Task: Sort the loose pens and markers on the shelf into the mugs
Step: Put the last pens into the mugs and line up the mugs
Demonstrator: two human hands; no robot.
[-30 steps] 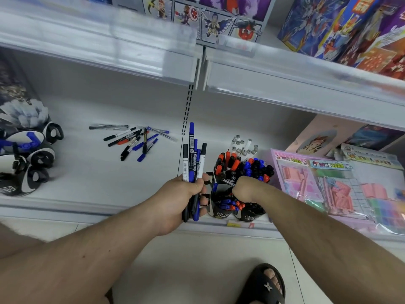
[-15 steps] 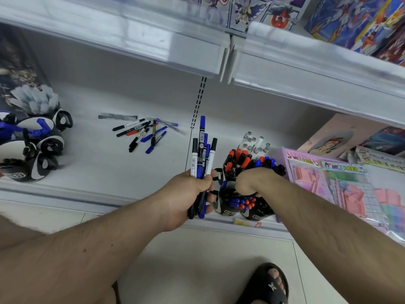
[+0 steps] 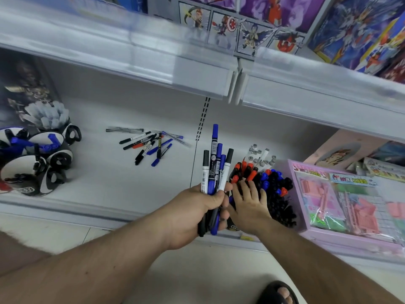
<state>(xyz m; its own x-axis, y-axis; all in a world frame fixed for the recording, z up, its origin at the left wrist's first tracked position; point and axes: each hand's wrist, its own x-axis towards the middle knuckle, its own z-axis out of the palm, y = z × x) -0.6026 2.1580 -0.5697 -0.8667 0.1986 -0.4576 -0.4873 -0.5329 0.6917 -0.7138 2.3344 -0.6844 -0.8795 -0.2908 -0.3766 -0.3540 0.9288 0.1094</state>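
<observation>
Blue-capped markers (image 3: 213, 170) upright; left hand (image 3: 195, 212) gripping.

A shop: tiered display shelves (image 3: 153, 62) stocked with boxed toys (image 3: 350, 29) and packaged stationery (image 3: 341, 200).

Single head-worn wide-angle view, looking forward and steeply down. Close range: both forearms enter from the bottom edge. Faces a lower shelf (image 3: 122, 178); upper shelf lip (image 3: 153, 60) crosses the top, floor (image 3: 186, 279) below.
</observation>
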